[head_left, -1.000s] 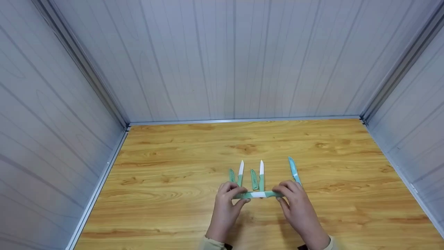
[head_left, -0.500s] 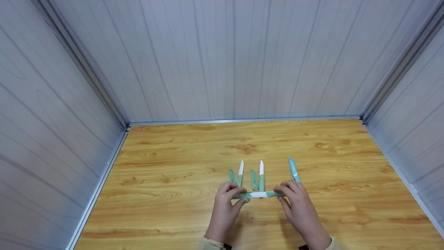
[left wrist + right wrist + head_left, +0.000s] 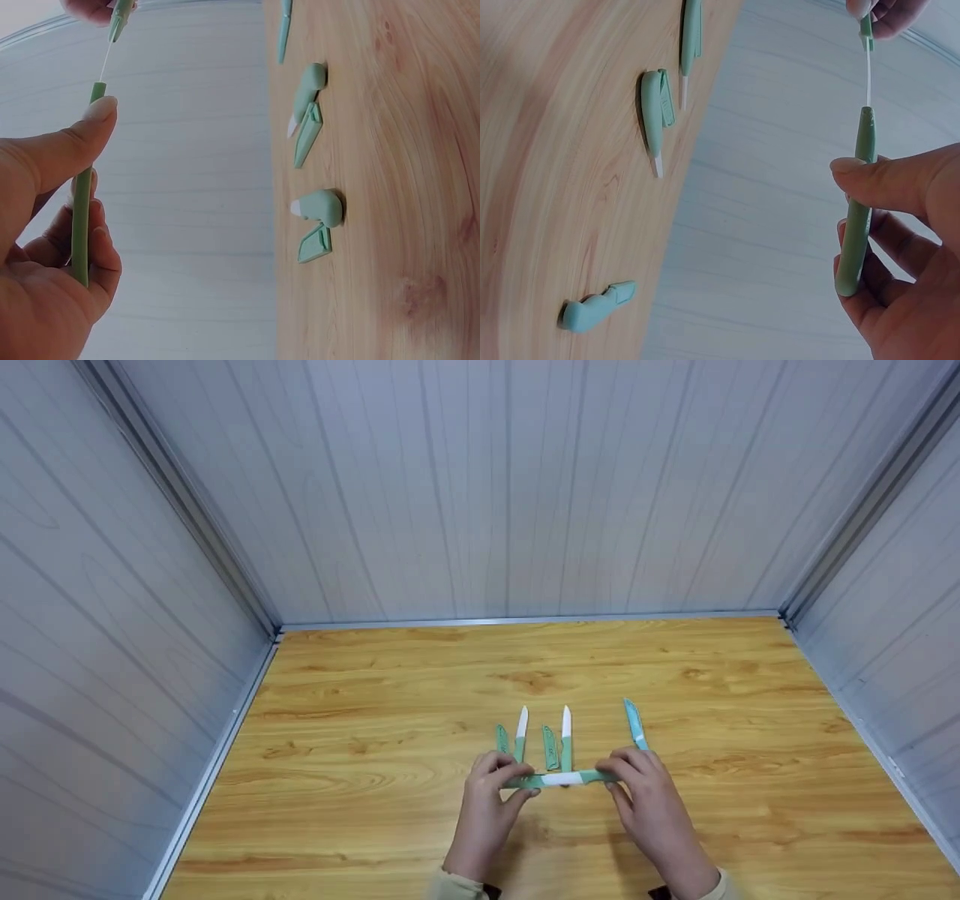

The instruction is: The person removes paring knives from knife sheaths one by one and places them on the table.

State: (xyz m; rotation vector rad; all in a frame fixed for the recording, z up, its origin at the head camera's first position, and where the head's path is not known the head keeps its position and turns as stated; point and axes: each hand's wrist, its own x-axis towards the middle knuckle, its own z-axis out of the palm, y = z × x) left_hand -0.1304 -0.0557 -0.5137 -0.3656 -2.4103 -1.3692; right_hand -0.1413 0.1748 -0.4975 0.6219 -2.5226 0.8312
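Note:
My left hand (image 3: 484, 814) pinches a green blade sheath (image 3: 81, 217) between thumb and fingers. The green handle of a paring knife (image 3: 856, 232) is in my right hand (image 3: 651, 810), gripped by thumb and fingers. Sheath and knife lie in one line, held level above the table in the head view. A stretch of white blade (image 3: 562, 779) shows between them, its tip end hidden inside the sheath. Just beyond my hands lie two more green-handled knives, the left one (image 3: 521, 731) and the right one (image 3: 566, 731), each with a green sheath (image 3: 550, 748) at its left.
A blue knife in its sheath (image 3: 634, 721) lies beyond my right hand, its handle end hidden by the fingers in the head view. The wood-grain table (image 3: 360, 712) is bounded by pale panel walls (image 3: 480, 495) at the back and both sides.
My right hand has shifted slightly to the right with the knife handle, and more white blade shows outside the sheath. My left hand stays in place.

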